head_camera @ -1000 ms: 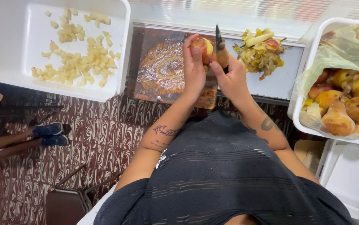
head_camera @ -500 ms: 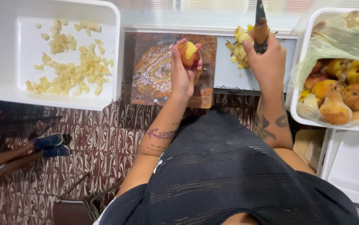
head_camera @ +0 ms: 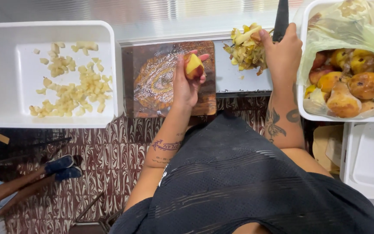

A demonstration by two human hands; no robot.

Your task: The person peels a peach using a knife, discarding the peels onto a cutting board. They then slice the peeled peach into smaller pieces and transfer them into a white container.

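Though half-peeled, fruit within left hand.

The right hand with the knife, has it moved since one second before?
Yes. The right hand with the knife went right, away from the fruit above the cutting board, to the peel pile.
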